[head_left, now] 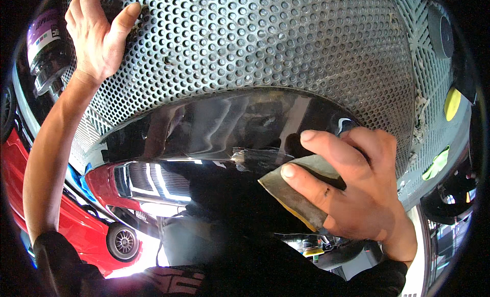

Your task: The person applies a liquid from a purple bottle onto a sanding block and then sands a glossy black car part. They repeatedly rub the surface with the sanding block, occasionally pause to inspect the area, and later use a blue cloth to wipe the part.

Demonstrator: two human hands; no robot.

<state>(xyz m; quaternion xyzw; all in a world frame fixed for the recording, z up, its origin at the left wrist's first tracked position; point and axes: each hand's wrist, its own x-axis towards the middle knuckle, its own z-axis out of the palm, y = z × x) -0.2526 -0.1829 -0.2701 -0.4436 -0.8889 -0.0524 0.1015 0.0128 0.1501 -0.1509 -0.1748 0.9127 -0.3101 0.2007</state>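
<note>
My right hand (357, 179) grips a worn, grey-green piece of sandpaper (301, 192), with the fingers bent over it. The sandpaper is over a glossy black curved panel (214, 126) that mirrors a red car and bright lamps. A dull, scuffed patch (255, 156) shows on the panel to the left of the sandpaper. At the upper left, my left hand (99, 36) lies by the holed grey mat (245, 41), its thumb stretched away from the fingers. Some fingertips of that hand reach the picture's edge, and a dark area beside its thumb cannot be made out.
A bottle with a purple label (43, 46) is left of my left wrist. A red car (76, 235) shows at the lower left. On the right are a yellow pad (452, 104), a pale green cloth (436, 163) and a dark round disc (441, 34).
</note>
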